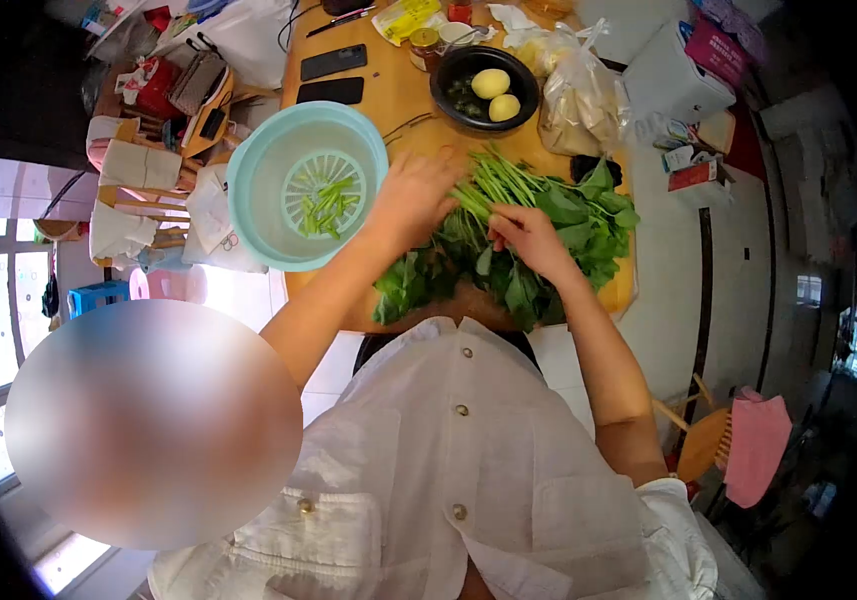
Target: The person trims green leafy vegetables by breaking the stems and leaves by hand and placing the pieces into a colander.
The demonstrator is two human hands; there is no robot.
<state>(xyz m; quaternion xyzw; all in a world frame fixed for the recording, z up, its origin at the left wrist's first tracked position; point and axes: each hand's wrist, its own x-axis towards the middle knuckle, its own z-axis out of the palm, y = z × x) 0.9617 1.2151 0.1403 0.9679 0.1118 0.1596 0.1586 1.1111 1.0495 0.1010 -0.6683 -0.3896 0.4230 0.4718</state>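
Observation:
A heap of leafy greens [578, 225] with long pale-green stems lies on the wooden table in front of me. My right hand [531, 238] is closed at the near side of the heap, thumb and fingers pinched on a stem. At the stems' cut ends is my left hand [414, 195], back up; its fingertips are blurred, and whether they grip a stem is unclear. Left of that hand stands a light-blue basin [248, 150] with a slotted strainer bottom. Short cut stem pieces [326, 207] lie inside it.
Behind the greens, a black bowl [448, 62] holds two yellow-skinned round items [491, 83] and dark bits. Beside it is a clear plastic bag [583, 95]. Two dark phones [333, 63] lie behind the basin. A jar [425, 46] stands farther back. Chairs [138, 165] are at the left.

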